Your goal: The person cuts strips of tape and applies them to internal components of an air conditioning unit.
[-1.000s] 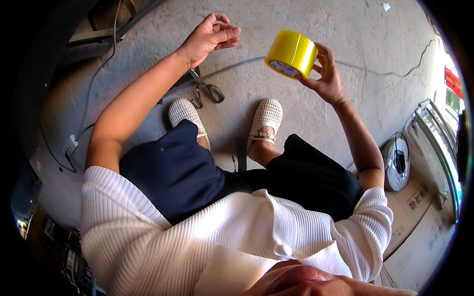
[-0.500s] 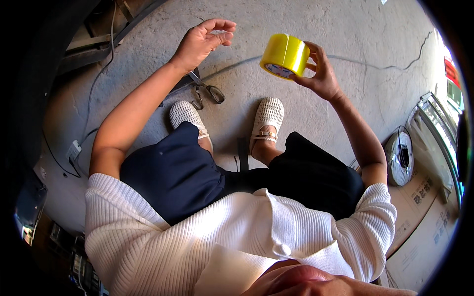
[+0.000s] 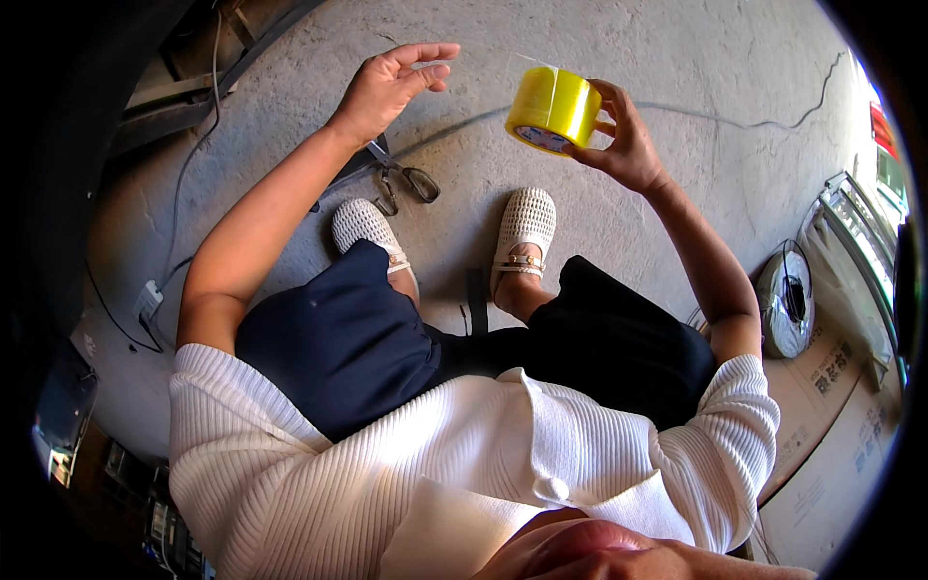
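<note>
My right hand (image 3: 633, 145) grips a wide roll of clear yellow packing tape (image 3: 553, 108) by its right side, fingers behind and thumb at the lower rim. The roll is tilted, so its printed core shows underneath. A faint see-through strip rises from the roll's top edge toward my left hand (image 3: 391, 87). The thumb and fingers of that hand are bent toward each other at the strip's far end, which is barely visible. Below my left wrist, a pair of dark-handled scissors (image 3: 411, 184) lies on the concrete floor, blades partly hidden by the forearm.
A grey cable (image 3: 696, 114) crosses the floor (image 3: 619, 242) behind the tape. My light woven shoes (image 3: 525, 227) stand near the scissors. At right, a wrapped coil of cable (image 3: 785, 300) sits by flat cardboard (image 3: 822, 387). A white power socket (image 3: 148, 298) lies at left.
The tape roll has shifted very slightly left and turned a little in my right hand. The clear strip above it now shows. My left hand has barely moved.
</note>
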`<act>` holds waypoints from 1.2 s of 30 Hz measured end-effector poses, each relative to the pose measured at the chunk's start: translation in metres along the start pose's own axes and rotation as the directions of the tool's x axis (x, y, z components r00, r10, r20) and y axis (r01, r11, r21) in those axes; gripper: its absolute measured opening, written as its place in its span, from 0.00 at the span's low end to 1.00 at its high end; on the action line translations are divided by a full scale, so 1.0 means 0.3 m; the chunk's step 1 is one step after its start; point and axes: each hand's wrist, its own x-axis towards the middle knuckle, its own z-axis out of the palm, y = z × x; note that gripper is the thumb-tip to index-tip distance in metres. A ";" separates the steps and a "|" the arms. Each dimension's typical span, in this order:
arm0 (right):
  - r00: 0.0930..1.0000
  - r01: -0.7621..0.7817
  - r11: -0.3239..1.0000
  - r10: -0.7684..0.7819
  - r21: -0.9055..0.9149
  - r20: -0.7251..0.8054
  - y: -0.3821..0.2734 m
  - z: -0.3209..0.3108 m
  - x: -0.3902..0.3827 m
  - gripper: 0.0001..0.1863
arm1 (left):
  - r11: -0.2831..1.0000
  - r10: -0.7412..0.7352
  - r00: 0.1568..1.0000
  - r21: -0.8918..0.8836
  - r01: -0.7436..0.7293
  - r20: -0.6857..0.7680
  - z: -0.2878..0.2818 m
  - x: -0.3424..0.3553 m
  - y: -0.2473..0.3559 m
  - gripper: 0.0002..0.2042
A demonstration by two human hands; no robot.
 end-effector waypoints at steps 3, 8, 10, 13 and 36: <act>1.000 0.022 1.000 -0.022 0.000 -0.004 0.016 0.002 -0.002 0.50 | 1.000 0.026 1.000 -0.001 -0.026 -0.007 0.008 -0.004 0.002 0.18; 0.997 0.067 0.996 -0.069 -0.058 -0.028 0.028 0.002 -0.001 0.50 | 1.000 -0.002 0.999 -0.019 0.003 0.052 -0.013 -0.003 -0.002 0.20; 0.995 0.090 0.993 -0.093 -0.079 -0.039 0.027 0.001 0.003 0.49 | 1.000 0.004 0.998 -0.028 -0.002 0.061 -0.014 -0.003 0.000 0.21; 0.991 0.115 0.989 -0.120 -0.095 -0.054 0.030 -0.001 0.005 0.48 | 0.999 -0.007 0.998 -0.050 0.010 0.060 -0.011 -0.006 0.018 0.23; 0.941 0.337 0.909 -0.331 -0.245 0.068 0.072 -0.070 0.104 0.47 | 0.977 -0.159 0.981 0.129 0.172 -0.108 -0.027 -0.093 0.124 0.22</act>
